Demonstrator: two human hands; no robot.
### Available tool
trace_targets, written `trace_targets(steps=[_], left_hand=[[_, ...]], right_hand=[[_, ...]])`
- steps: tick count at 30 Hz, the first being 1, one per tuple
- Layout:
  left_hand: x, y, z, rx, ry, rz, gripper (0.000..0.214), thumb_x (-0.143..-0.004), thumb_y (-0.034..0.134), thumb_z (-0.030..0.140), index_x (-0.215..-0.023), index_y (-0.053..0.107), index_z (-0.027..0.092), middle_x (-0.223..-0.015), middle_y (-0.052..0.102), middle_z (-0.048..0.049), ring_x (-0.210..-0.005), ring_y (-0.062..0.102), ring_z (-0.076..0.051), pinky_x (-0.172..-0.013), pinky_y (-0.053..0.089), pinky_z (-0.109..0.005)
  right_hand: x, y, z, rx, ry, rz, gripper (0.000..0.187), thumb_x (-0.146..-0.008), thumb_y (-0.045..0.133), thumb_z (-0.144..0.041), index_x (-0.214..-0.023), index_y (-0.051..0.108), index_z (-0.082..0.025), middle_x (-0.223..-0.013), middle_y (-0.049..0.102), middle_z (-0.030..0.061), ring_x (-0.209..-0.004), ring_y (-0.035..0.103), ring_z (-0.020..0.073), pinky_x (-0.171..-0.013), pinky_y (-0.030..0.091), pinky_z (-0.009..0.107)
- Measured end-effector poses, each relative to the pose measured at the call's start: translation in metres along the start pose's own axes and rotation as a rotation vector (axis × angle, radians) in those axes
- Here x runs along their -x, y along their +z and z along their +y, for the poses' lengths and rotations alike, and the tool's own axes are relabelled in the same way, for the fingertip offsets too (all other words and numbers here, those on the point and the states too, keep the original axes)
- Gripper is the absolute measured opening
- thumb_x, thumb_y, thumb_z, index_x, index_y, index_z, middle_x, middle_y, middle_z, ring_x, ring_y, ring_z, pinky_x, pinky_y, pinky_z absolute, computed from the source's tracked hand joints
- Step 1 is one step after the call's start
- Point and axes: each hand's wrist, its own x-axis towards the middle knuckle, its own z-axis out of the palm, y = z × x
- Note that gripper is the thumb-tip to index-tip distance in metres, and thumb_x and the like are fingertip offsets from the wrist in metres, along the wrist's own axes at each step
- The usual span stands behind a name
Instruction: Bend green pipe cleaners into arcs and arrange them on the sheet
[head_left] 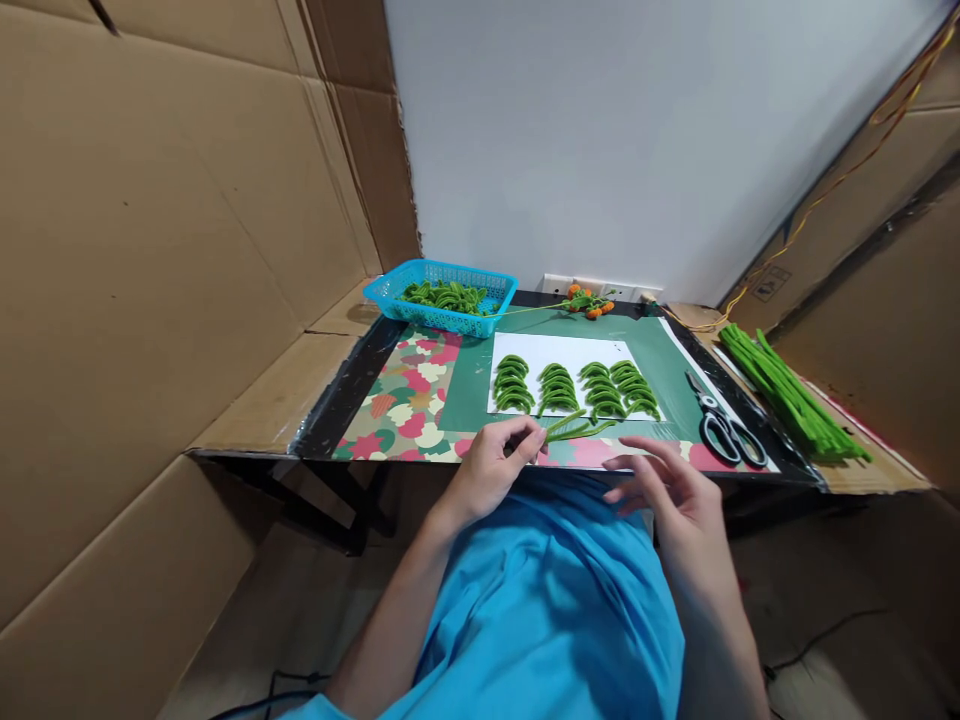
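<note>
Between the thumb and fingers of my left hand (pixel 501 462) are pinched a few green pipe cleaner pieces (pixel 574 430), their free ends pointing right over the table's front edge. My right hand (pixel 671 485) hovers to the right of them, fingers apart and holding nothing. Just beyond my hands lies a white sheet (pixel 559 348). On it, curved green pipe cleaner pieces (pixel 556 390) are laid in several columns. Black-handled scissors (pixel 726 425) rest on the mat to the right of the sheet, blades pointing away from me.
A blue plastic basket (pixel 442 318) with green pieces stands at the back left. Orange flowers on a green stem (pixel 589 300) lie by the wall sockets (pixel 556 284). A bundle of long green pipe cleaners (pixel 795 400) lies at the right edge. Cardboard walls (pixel 187 200) flank the table.
</note>
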Motion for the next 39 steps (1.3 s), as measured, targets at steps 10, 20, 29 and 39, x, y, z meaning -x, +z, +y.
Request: trace_targets(steps=[10,20,29,39], left_hand=[[-0.001,-0.001,0.002,-0.173,0.045,-0.078,0.030,-0.102,0.063,0.041,-0.088,0.077,0.017,-0.089,0.074,-0.0033,-0.087,0.064,-0.018,-0.078,0.044,-0.026],[-0.001,0.004,0.003,-0.188,0.029,-0.065,0.029,-0.103,0.063,0.041,-0.093,0.078,0.018,-0.093,0.076,-0.0031,-0.087,0.068,-0.018,-0.078,0.048,-0.026],[0.000,0.006,0.004,-0.248,0.001,0.004,0.025,-0.100,0.067,0.039,-0.090,0.077,0.019,-0.087,0.075,-0.0024,-0.079,0.064,-0.017,-0.072,0.045,-0.026],[-0.006,0.018,0.001,-0.390,-0.030,0.123,0.016,-0.094,0.070,0.031,-0.085,0.073,0.017,-0.071,0.063,0.0005,-0.066,0.056,-0.014,-0.063,0.039,-0.026]], right_hand=[[-0.003,0.056,0.025,-0.434,0.105,0.004,0.028,-0.085,0.086,-0.042,-0.098,0.080,-0.018,-0.089,0.077,0.0059,-0.060,0.070,0.0150,-0.042,0.054,0.022],[-0.005,0.064,0.032,-0.425,0.075,0.106,0.028,-0.083,0.087,-0.042,-0.094,0.080,-0.017,-0.095,0.078,0.0081,-0.075,0.076,0.0217,-0.047,0.059,0.024],[-0.012,0.047,0.033,-0.590,0.093,0.352,0.053,-0.080,0.090,-0.043,-0.122,0.069,-0.020,-0.072,0.073,-0.0017,-0.051,0.061,0.0096,-0.046,0.050,0.019],[-0.019,0.034,0.042,-0.492,0.009,0.392,0.038,-0.080,0.089,-0.046,-0.097,0.074,-0.016,-0.085,0.078,0.0056,-0.056,0.068,0.0145,-0.041,0.049,0.022]])
